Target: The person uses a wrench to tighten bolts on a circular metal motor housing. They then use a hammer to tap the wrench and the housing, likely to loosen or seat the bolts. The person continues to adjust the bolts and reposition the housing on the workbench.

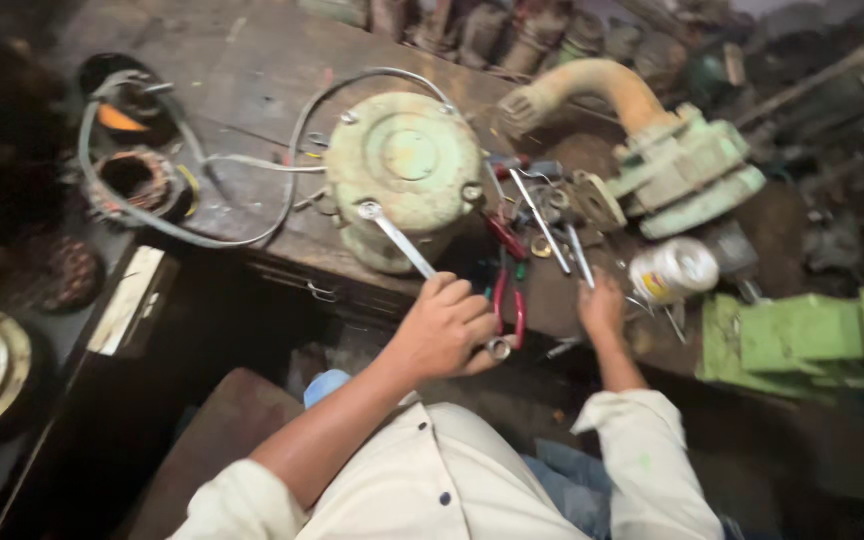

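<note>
Left hand (444, 325) closed round a ring spanner (422, 262) w/ its far end on the green round motor housing (404, 175) mid-desk (242, 70); right hand (602, 305) flat among loose tools, grip unclear, near a white can (674, 270), contents hidden.

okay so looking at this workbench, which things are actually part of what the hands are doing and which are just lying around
In use:
left hand gripping a ring spanner set on the green motor housing
right hand resting among loose tools on the bench

Lying about:
red-handled pliers
green pump with curved pipe
white can
copper winding
grey cable
</note>
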